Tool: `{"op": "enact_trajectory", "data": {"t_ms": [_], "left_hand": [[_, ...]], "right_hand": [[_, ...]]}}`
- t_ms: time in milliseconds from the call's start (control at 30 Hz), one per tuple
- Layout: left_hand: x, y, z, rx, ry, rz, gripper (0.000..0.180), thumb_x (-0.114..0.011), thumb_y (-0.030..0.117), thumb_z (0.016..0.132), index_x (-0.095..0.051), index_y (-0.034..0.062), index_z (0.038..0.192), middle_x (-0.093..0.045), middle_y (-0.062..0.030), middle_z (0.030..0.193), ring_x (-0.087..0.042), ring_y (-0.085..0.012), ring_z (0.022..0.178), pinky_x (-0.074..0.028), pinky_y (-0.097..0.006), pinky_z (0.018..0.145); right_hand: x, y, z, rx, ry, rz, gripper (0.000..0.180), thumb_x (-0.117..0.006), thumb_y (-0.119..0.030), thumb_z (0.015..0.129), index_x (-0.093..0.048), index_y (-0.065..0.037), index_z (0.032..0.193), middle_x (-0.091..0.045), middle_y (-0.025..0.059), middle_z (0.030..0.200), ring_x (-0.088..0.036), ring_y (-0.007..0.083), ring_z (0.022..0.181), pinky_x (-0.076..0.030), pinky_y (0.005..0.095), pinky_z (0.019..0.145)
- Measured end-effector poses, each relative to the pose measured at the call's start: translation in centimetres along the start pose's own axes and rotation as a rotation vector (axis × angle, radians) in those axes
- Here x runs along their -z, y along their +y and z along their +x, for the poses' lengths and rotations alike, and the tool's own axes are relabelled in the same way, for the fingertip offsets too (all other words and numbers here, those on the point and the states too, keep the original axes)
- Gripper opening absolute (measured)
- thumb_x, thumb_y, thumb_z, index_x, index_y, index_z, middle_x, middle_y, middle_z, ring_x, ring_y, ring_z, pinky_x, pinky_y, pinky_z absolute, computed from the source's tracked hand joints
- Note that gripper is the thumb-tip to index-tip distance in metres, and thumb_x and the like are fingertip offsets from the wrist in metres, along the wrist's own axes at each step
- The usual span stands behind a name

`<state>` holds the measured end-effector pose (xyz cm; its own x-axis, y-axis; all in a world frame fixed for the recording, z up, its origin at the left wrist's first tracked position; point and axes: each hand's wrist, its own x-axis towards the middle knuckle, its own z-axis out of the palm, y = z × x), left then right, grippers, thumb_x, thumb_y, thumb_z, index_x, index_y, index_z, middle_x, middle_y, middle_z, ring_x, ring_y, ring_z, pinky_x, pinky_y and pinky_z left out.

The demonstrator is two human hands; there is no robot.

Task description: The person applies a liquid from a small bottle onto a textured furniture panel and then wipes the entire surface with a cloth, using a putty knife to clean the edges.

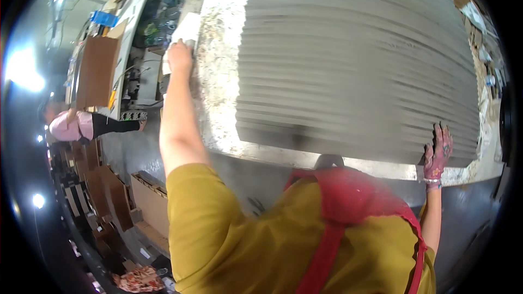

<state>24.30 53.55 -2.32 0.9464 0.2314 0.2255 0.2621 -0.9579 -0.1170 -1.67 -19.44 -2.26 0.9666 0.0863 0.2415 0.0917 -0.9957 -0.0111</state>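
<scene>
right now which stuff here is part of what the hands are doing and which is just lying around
In hand:
- stack of grey sheets, blurred
- left hand on the stack's far left edge
- right hand, fingers spread against its near right corner
- speckled worktable under the stack

Lying about:
- brown cardboard panel
- open cardboard boxes on the floor
- another person off to the left

The left arm is stretched far forward with the left hand [179,57] closed, while the right hand [438,153] is raised, fingers spread and pressed flat.
</scene>
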Motion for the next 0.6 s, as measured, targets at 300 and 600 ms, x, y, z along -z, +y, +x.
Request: {"op": "enact_trajectory", "data": {"t_ms": [300, 600], "left_hand": [[-1.8, 0.2, 2.2, 0.092, -0.128, 0.026, 0.029, -0.061, 0.027, 0.085, -0.063, 0.0075, 0.107, -0.066, -0.0209, 0.094, -0.062, -0.0344, 0.094, -0.049, -0.044, 0.081], [8.6, 6.8, -6.0, -0.04, 0.08, -0.612, 0.042, -0.061, 0.021, 0.081, -0.056, 0.0043, 0.118, -0.061, -0.0167, 0.099, -0.061, -0.0308, 0.088, -0.048, -0.04, 0.077]], "right_hand": [[0.3, -0.5, 0.0, -0.034, -0.005, -0.02, 0.057, -0.036, -0.043, 0.093, -0.042, -0.01, 0.139, -0.04, 0.0178, 0.142, -0.034, 0.0336, 0.133, -0.02, 0.0466, 0.11], [0.2, -0.5, 0.0, -0.045, -0.009, 0.022, 0.056, -0.043, -0.038, 0.09, -0.042, -0.012, 0.14, -0.042, 0.0135, 0.142, -0.034, 0.0316, 0.134, -0.017, 0.047, 0.112]]}}
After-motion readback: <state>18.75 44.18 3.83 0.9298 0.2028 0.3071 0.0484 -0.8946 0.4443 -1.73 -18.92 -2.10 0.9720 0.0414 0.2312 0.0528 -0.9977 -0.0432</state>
